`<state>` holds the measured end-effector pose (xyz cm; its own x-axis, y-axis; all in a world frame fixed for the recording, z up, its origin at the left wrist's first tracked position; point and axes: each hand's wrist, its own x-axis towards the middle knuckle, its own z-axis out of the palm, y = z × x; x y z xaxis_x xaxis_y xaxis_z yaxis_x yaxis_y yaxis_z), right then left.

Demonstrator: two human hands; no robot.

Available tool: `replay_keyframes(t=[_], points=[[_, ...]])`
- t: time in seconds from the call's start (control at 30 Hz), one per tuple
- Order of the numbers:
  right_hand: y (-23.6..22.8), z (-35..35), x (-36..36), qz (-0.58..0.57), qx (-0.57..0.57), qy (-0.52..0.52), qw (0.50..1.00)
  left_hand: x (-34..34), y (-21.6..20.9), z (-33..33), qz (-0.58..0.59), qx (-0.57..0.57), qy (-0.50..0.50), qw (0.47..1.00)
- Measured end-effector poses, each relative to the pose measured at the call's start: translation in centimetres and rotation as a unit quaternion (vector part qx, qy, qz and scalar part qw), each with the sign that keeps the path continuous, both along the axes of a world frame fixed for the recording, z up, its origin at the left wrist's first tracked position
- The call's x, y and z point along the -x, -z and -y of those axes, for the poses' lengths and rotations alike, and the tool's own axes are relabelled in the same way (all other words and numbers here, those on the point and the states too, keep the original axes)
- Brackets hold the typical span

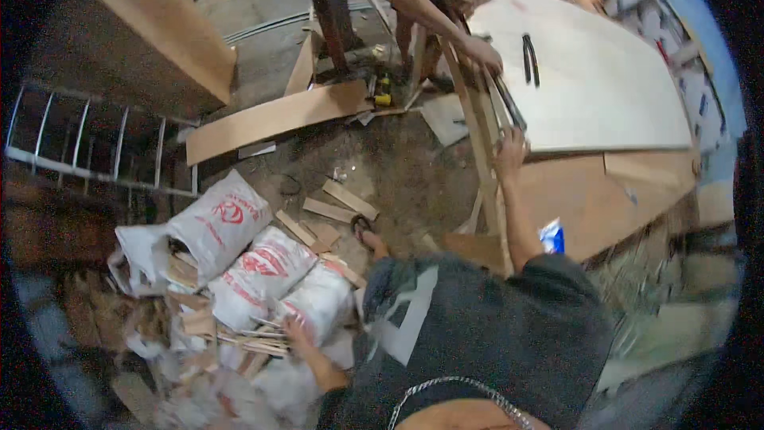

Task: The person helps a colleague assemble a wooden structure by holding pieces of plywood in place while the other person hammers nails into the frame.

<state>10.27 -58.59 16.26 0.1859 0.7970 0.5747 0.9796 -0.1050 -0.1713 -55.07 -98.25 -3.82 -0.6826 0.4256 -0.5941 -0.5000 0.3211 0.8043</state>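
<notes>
I'm seeing one dark bar (509,102) lying along one white board's (605,87) left edge, just beyond the nearer right hand (512,146), long axis pointing toward a co-worker's hand (482,52). Left hand (299,334) is resting at several wood strips (256,341); can't tell either grip. Counting one pliers (527,60), at least three sacks (267,271).

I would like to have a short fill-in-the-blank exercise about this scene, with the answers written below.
Beside the right hand, the panel bearing the black pliers is coloured ____.
Near the left hand are thin strips made of ____.
The printing on the white sacks is coloured ____.
The metal ladder is at the ____ side of the picture.
Missing words: white; wood; red; left.
</notes>
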Motion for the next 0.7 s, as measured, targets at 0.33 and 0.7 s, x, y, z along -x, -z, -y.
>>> replay_keyframes(t=[0.33, 0.7], points=[[-4.8, 0.8, 4.6, -0.145, 0.0, 0.117, 0.982, -2.1, 8.5, -30.9, -0.297, 0.052, 0.43, 0.851], [-6.9, -8.2, -1.8, 0.006, 0.159, 0.099, 0.982, -13.6, -2.4, -45.9, 0.023, -0.054, 0.479, 0.876]])
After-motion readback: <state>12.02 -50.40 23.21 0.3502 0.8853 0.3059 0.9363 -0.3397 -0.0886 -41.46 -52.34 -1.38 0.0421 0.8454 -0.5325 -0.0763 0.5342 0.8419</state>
